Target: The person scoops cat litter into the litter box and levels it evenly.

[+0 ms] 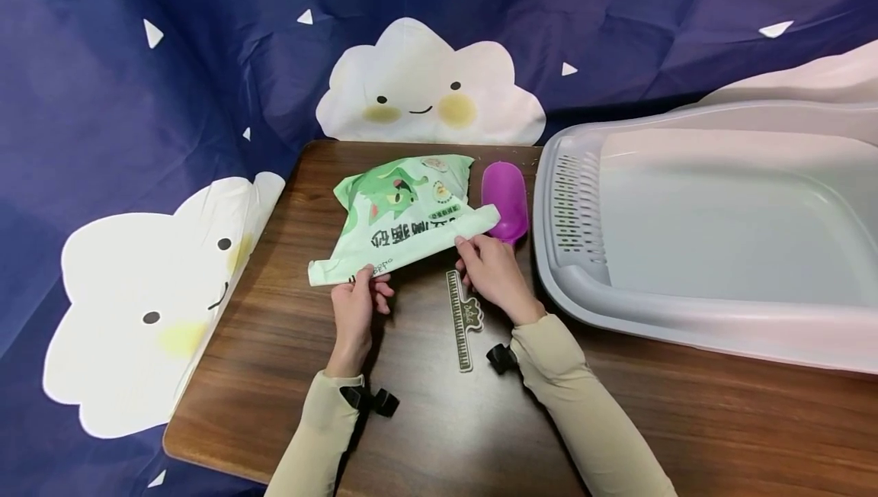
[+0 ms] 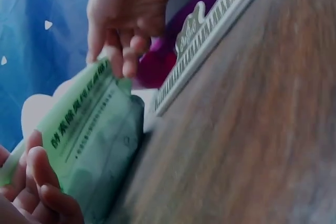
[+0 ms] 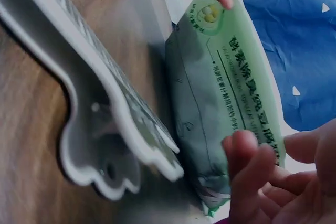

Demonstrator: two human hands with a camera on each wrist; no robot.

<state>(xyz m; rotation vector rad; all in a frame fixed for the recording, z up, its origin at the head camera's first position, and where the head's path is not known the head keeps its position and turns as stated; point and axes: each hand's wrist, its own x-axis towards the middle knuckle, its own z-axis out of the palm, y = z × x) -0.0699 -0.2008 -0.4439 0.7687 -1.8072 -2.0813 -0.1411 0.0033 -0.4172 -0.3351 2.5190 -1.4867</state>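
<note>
A pale green bag of cat litter (image 1: 418,215) lies on the table, printed with a green cat and dark characters. Its flat top edge points toward me, lifted above the tabletop. My left hand (image 1: 355,306) pinches that edge near its left end, thumb above and fingers below. Farther right along the same edge, my right hand (image 1: 494,272) pinches it too. Both wrist views show the printed underside of the bag (image 2: 100,124) stretched between the hands. Just below the right hand lies a striped strip (image 1: 458,322) with a lettered, scalloped piece on its side.
Behind the right hand lies a purple scoop (image 1: 504,184), close to the bag's right side. A large grey litter box (image 1: 658,318) fills the right of the brown wooden table (image 1: 240,390). A dark blue cloth (image 1: 226,62) with white clouds hangs behind.
</note>
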